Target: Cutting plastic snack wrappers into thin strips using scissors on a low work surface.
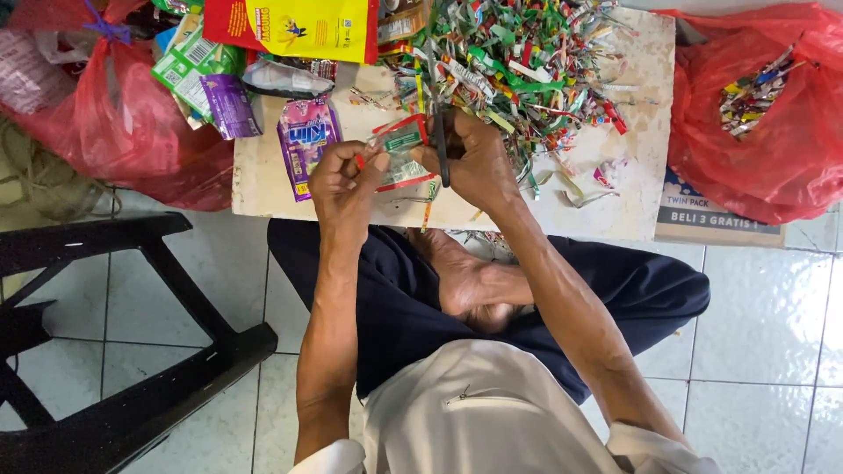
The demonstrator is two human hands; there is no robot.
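My left hand (344, 178) pinches a small green and red plastic wrapper (400, 146) over a low white board (263, 180). My right hand (472, 158) grips dark scissors (441, 145), whose blades meet the wrapper's right edge. Just beyond both hands lies a heap of cut, folded wrapper strips (518, 61) in green, red and silver. A purple sachet (306, 140) lies flat on the board left of my left hand.
Red plastic bags sit at the left (97, 114) and right (773, 149), the right one holding strips. More sachets (206, 75) and a yellow packet (294, 26) lie at the back. A black stool (132, 351) stands on the tiled floor at left. A cardboard box (716, 224) is under the right bag.
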